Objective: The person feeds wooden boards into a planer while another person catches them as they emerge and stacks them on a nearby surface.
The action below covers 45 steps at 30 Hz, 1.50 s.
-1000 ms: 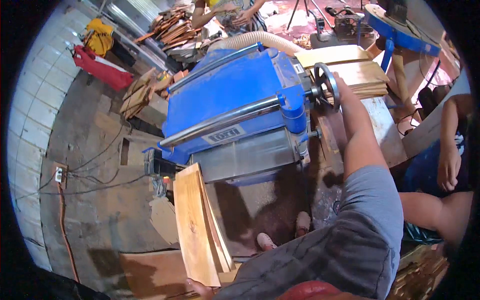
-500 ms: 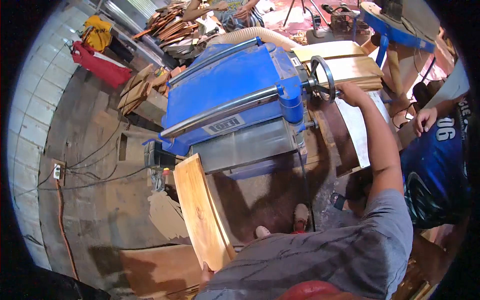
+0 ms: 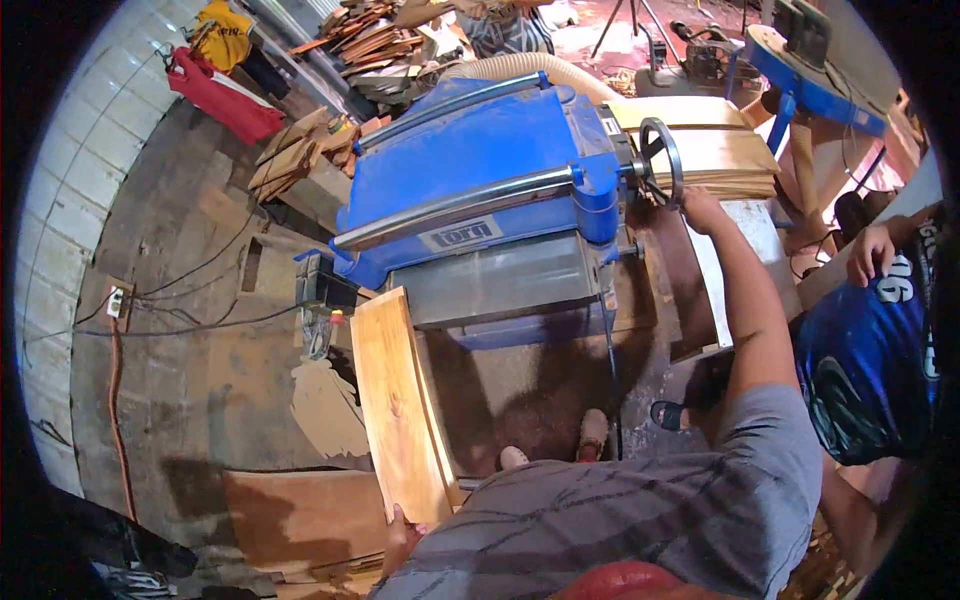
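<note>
A blue machine (image 3: 460, 150) with chrome rollers and a black handwheel (image 3: 661, 162) on its right side stands in front of me. My right hand (image 3: 703, 208) is closed on the lower rim of the handwheel. Down at the left, my left hand (image 3: 402, 538) grips the near end of a long light wooden board (image 3: 393, 410). The board's far end lies beside the left corner of the machine's grey bed (image 3: 495, 283). A second board edge shows along its right side.
Stacked boards (image 3: 715, 145) lie right of the machine. A co-worker in a blue jersey (image 3: 870, 350) stands at the right; another person sits at the back. Cables (image 3: 215, 332) cross the left floor. Wood scraps (image 3: 375, 45) are piled behind. A brown panel (image 3: 290, 515) lies lower left.
The view has shifted slightly, so the machine appears further right. My right hand has moved down slightly relative to the wheel, still holding it. The co-worker's hand has moved lower over the jersey.
</note>
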Available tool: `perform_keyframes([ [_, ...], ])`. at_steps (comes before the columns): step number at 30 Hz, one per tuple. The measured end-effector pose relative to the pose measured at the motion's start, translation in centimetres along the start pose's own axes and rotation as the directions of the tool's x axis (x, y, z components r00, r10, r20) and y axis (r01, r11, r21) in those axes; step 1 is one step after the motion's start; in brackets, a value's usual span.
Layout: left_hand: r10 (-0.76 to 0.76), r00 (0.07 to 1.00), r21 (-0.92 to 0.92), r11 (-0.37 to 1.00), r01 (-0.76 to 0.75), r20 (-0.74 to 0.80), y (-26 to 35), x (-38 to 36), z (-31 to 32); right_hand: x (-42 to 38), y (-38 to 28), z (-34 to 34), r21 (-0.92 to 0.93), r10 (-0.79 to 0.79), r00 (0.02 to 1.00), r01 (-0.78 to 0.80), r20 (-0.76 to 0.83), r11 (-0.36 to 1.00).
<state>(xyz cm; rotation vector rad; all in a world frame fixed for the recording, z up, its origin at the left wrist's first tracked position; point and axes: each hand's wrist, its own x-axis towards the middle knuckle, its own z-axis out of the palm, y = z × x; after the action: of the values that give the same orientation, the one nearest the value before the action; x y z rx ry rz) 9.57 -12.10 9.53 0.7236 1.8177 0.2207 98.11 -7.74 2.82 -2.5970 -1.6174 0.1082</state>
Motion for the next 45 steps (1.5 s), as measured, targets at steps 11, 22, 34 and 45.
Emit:
perform_keyframes([
  [11,0.204,0.953,-0.274,0.951,-0.14,0.223,-3.0,2.9,-1.1,-1.4,-2.3,-2.4,-0.026,0.101,0.995,-0.1,0.026,0.995],
  [22,0.052,0.999,-0.322,0.946,-0.044,0.014,-6.0,7.0,-2.3,-0.8,-1.9,-1.6,0.029,0.087,0.995,-0.085,-0.046,0.996],
  [34,0.037,0.998,-0.291,0.955,-0.05,-0.048,-7.8,9.7,-3.6,-1.7,-3.1,-3.1,0.055,0.151,0.989,-0.151,-0.004,0.987],
  [45,0.093,0.99,-0.157,0.982,-0.108,-0.103,-5.6,6.7,-2.3,-0.8,-2.0,-2.6,-0.05,0.151,0.989,-0.151,-0.005,0.987],
])
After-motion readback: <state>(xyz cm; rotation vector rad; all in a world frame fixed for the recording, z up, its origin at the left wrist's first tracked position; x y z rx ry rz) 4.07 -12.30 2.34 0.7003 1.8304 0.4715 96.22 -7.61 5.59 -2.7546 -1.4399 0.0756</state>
